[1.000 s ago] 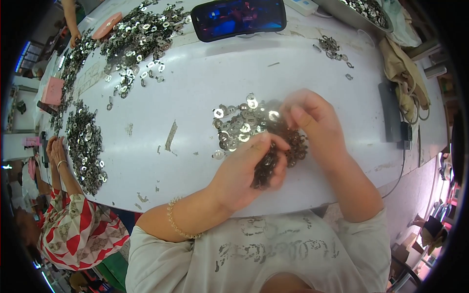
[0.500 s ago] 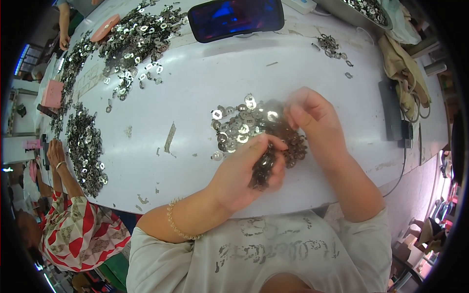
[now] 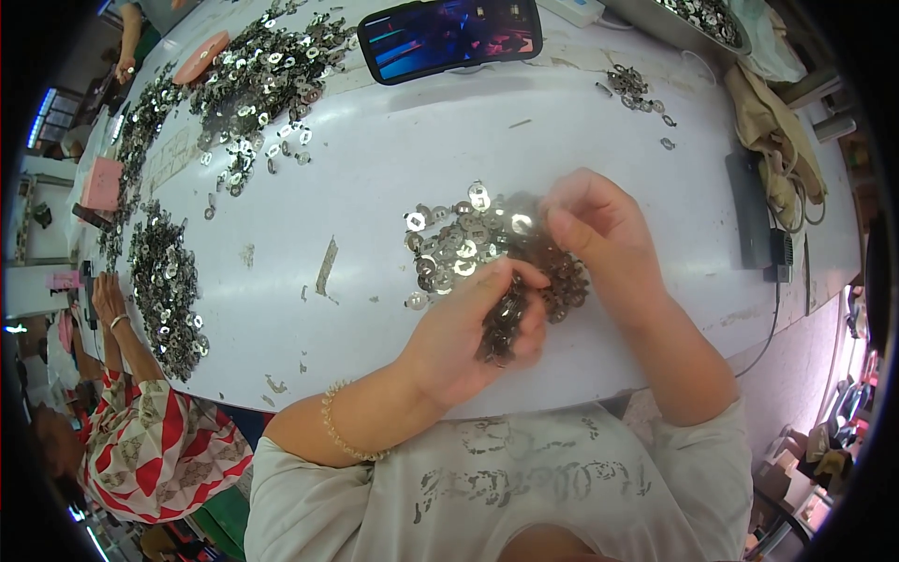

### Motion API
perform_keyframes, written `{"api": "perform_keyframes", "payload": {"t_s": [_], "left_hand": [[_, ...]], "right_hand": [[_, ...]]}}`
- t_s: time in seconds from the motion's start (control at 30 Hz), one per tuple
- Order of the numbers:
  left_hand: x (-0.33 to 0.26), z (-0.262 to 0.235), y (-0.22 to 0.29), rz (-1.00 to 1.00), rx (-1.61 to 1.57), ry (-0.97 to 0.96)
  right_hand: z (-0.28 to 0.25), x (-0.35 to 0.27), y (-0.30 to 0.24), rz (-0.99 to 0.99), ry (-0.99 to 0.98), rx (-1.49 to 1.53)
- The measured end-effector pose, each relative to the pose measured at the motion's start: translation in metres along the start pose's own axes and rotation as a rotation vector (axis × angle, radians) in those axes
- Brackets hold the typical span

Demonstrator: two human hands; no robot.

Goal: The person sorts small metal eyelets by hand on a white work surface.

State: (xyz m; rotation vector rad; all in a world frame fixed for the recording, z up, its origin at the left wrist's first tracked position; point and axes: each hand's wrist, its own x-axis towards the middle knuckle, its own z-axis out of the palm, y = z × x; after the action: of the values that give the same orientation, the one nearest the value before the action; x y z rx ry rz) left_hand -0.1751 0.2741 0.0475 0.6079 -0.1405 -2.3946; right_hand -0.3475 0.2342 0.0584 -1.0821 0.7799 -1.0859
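A pile of small round metal pieces [image 3: 459,239], shiny and dark, lies on the white table in front of me. My left hand [image 3: 478,323] is curled around a clump of the same metal pieces [image 3: 502,328], which shows between thumb and fingers at the near edge of the pile. My right hand [image 3: 595,220] hovers at the pile's right side, thumb and fingertips pinched together. Whatever sits in that pinch is too small and blurred to make out.
A phone [image 3: 449,37] with a lit screen stands at the far side. Larger heaps of metal pieces [image 3: 164,290] spread along the left, by a pink block [image 3: 101,183]. Another person's hand [image 3: 108,298] works there. A black power adapter [image 3: 746,211] and beige cloth [image 3: 773,140] lie right.
My right hand has shifted very slightly, still pinched beside the pile. My left hand keeps its clump in place. The phone's screen picture has changed.
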Motion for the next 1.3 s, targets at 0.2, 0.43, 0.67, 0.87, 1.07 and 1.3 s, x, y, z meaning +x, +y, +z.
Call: {"api": "perform_keyframes", "payload": {"t_s": [0.2,0.43,0.67,0.87,1.07,1.3], "left_hand": [[-0.0005,0.0018,-0.0001,-0.011,0.028,0.02],[-0.0006,0.0014,0.0001,-0.015,0.032,0.03],[-0.0004,0.0005,0.0002,-0.018,-0.075,0.016],[-0.0014,0.0022,-0.0001,-0.01,-0.057,0.028],[-0.0014,0.0056,0.0006,-0.007,0.02,0.071],[-0.0011,0.0054,0.001,-0.007,0.012,0.075]], "right_hand": [[-0.001,0.0003,0.0036,-0.009,0.013,-0.014],[-0.0015,0.0001,-0.0018,0.033,-0.007,-0.033],[-0.0016,0.0007,-0.0011,0.051,0.009,-0.04],[-0.0015,0.0007,-0.0001,0.044,0.039,-0.078],[-0.0013,0.0016,-0.0013,0.053,0.034,-0.071],[-0.0011,0.0015,-0.0028,0.029,0.027,-0.075]]}}
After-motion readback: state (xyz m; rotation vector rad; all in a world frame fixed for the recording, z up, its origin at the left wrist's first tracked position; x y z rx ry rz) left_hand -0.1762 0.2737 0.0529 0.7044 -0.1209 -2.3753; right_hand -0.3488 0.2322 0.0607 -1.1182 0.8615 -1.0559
